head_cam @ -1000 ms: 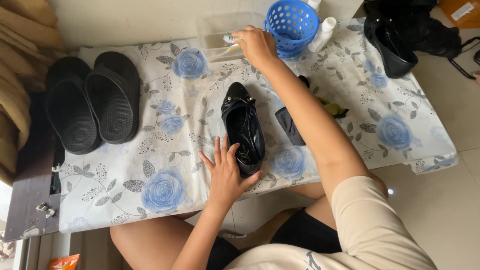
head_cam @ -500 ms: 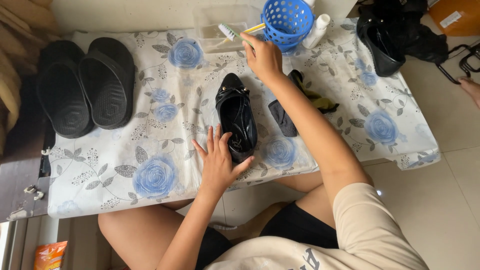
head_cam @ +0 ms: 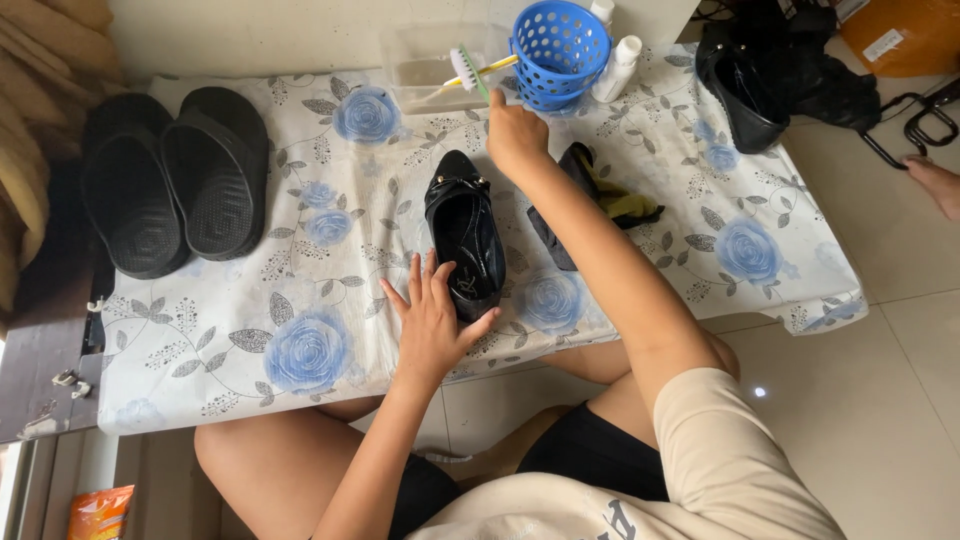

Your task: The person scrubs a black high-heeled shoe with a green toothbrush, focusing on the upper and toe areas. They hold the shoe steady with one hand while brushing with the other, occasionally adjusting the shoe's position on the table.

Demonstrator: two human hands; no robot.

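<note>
Squarely on the floral tablecloth (head_cam: pixel 330 300) lies the black shoe (head_cam: pixel 466 235), its heel steadied by the flat, open left hand (head_cam: pixel 432 325). Beyond its toe, the right hand (head_cam: pixel 515 135) grips a toothbrush (head_cam: pixel 468 70); scrubbing seems about to begin, so the bristles must come down onto the shoe.

— What does the left hand (head_cam: pixel 432 322) touch?
— The heel end of a black flat shoe (head_cam: pixel 465 232), fingers spread, palm on the flowered tabletop (head_cam: pixel 300 300).
— And the right hand (head_cam: pixel 515 135)?
— Its grip is closed on a yellow-handled toothbrush (head_cam: pixel 470 70), bristles up, just beside the blue basket (head_cam: pixel 560 50). A dark cloth (head_cam: pixel 600 195) lies right of that forearm; two black slippers (head_cam: pixel 175 180) sit well left.
</note>
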